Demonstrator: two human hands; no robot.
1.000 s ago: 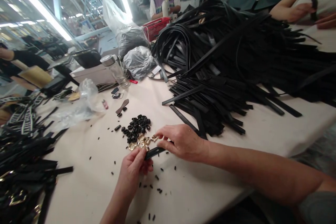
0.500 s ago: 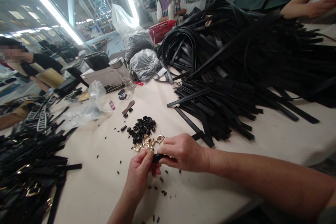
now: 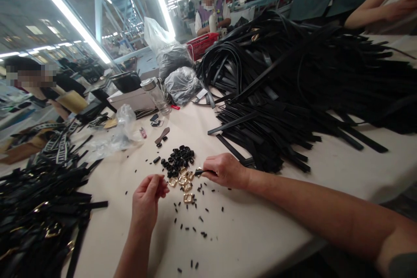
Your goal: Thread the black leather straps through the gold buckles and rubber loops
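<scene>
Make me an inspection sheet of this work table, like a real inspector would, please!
Surface: pale tabletop, dotted with small black pieces.
Job's things: black strap, gold-coloured buckles and, just behind them, piled black loops.
Clutter: glass bottle, clear plastic bag, big strap heap on the right, another pile with gold-coloured metal parts on the left.
Hands: the right hand grips the black strap beside the buckles; the left hand is apart from it, fingers curled, and I can't tell if it holds anything.
Cables: nothing seen that is clearly a cable.
Surroundings: a co-worker behind a red basket, other people, bright ceiling lights.
</scene>
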